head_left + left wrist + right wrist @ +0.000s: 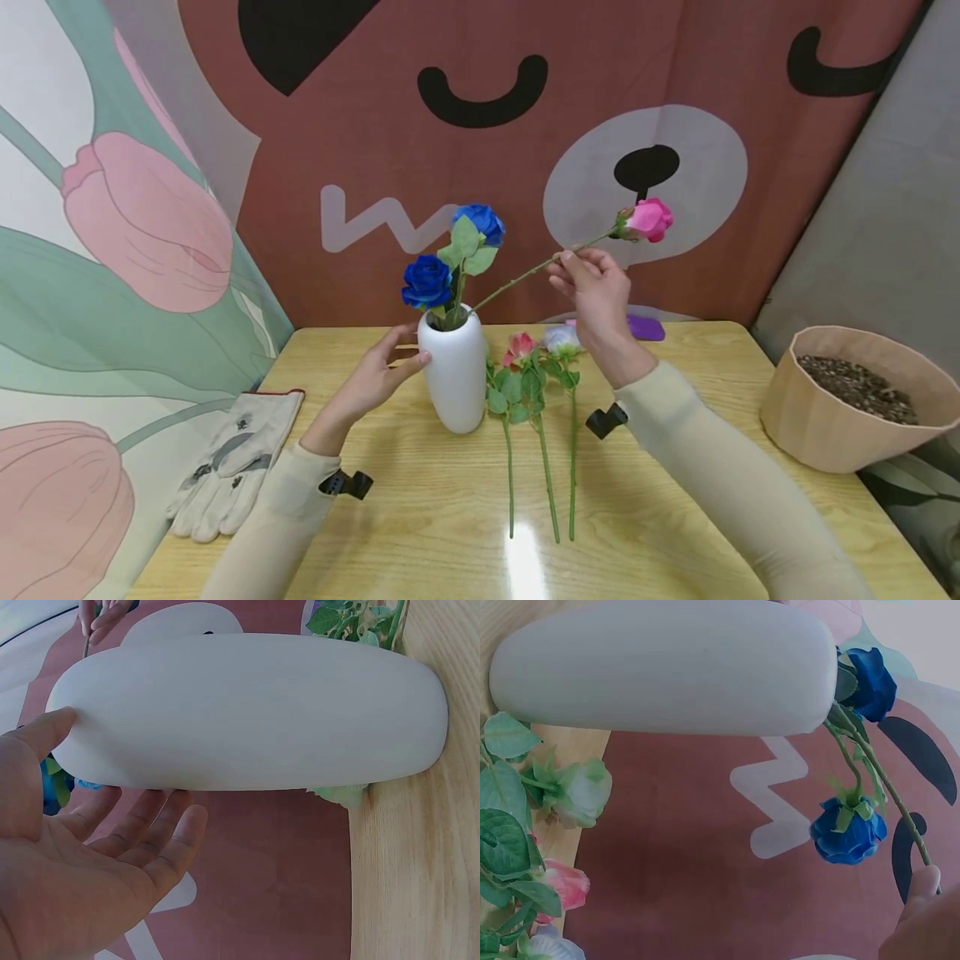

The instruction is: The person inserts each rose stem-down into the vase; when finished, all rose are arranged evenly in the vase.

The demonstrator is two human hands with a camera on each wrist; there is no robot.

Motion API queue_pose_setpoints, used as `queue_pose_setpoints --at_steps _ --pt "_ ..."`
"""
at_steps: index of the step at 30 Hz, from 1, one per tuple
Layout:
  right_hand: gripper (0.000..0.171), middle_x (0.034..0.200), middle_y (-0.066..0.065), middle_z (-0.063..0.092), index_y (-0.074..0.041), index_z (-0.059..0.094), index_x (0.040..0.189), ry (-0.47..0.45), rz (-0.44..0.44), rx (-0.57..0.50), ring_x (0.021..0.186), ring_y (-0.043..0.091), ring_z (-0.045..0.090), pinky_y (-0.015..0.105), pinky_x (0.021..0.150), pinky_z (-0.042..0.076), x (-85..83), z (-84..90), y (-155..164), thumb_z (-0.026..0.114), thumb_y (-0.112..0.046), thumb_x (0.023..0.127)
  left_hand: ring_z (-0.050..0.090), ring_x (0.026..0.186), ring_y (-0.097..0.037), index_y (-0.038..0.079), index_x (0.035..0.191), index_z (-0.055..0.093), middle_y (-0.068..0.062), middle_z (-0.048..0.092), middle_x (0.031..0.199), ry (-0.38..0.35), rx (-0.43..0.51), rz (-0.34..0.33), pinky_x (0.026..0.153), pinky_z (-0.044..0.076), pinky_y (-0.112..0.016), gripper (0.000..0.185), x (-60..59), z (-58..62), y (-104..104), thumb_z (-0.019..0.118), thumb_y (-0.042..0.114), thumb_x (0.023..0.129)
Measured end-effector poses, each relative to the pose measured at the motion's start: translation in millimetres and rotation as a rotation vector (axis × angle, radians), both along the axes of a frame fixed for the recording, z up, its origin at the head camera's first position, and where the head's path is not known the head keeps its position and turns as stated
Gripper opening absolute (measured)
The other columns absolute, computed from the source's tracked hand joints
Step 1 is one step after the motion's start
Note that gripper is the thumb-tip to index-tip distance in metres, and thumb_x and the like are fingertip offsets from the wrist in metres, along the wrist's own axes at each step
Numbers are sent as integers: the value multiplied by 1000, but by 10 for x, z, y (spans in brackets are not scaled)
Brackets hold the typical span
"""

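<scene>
A white vase (455,375) stands upright on the table, with two blue roses (427,282) in it. My left hand (378,371) holds the vase near its top, thumb on the front and fingers at the far left side; the left wrist view shows the thumb on the white wall (247,712). Between thumb and fingers, my right hand (598,292) pinches the stem of a pink rose (649,220). That stem slants down to the left, its lower end at the vase mouth; in the right wrist view the stem (889,784) meets the rim beside the blue roses.
Right of the vase lie several stemmed flowers, among them a red-pink one (519,348) and a pale one (561,338). Work gloves (232,467) lie at the left edge, and a pot of soil (817,417) stands at the right. A purple object (647,327) is behind the right wrist.
</scene>
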State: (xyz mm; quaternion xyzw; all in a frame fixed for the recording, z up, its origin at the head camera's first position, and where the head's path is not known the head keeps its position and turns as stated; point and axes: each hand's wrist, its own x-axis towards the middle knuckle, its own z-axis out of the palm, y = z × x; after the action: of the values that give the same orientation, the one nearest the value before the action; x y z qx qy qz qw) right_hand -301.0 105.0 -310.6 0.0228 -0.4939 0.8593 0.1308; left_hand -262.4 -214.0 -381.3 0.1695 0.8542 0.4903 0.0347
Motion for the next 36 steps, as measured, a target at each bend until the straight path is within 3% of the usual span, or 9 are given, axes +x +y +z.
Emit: queue_pose_setpoints --at_steps 8,17,24,30,36 --pt "15 93 1 71 -7 60 107 0 13 100 81 13 74 24 68 60 -6 -9 -148 67 -14 96 50 134 -36 27 150 40 -8 49 146 -6 -1 7 105 47 -57 62 6 10 6 61 51 96" --pt "11 90 -3 73 -8 62 107 37 73 201 79 10 73 26 68 59 -34 -62 -333 65 -13 98 50 134 -38 25 149 40 -9 49 146 2 -4 10 105 46 -58 62 0 -10 -1 61 50 97" --pt "21 100 4 73 -4 59 116 -7 141 270 83 10 72 27 72 59 -40 -135 -455 64 -16 99 49 134 -38 23 150 39 -10 49 146 -3 -3 9 105 47 -58 63 -4 -8 5 61 49 97" --pt "33 103 7 73 3 54 124 -28 179 229 84 11 72 27 76 61 -56 -155 -527 65 -15 98 49 134 -38 20 151 38 -12 49 147 -5 1 10 106 46 -58 64 8 -3 14 61 47 98" --pt "23 94 3 74 -3 55 113 -48 157 186 81 13 72 26 72 61 -94 -160 -580 68 -11 95 49 135 -38 20 151 38 -12 49 147 -7 3 13 106 46 -58 63 11 -2 11 61 46 98"
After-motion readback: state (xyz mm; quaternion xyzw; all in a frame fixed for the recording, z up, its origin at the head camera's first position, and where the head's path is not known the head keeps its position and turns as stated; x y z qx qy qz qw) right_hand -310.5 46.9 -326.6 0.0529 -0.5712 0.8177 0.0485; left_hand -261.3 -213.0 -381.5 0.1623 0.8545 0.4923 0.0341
